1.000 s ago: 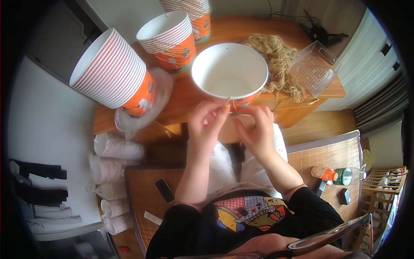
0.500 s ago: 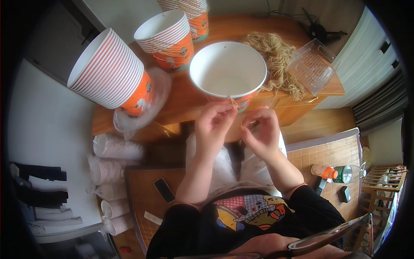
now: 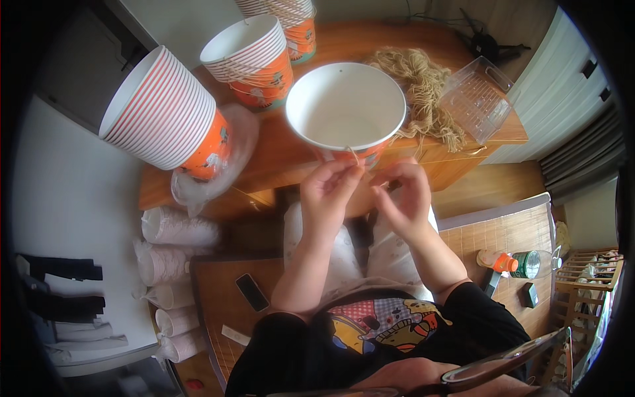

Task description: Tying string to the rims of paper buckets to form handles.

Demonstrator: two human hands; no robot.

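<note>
Head view: the bucket point(image 3: 346, 109) stood at the table's point(image 3: 268, 157) near edge. The left hand point(image 3: 326, 192) pinched the cord point(image 3: 353, 153) below its rim; the right hand point(image 3: 405, 196) curled alongside—any hold could not be determined. Light, even tension—without tipping the bucket—suited this work.

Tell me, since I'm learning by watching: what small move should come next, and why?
Perhaps bring the right hand in to the string: the left hand pinches it at the front of the bucket, and a gap separates the two hands.
</note>
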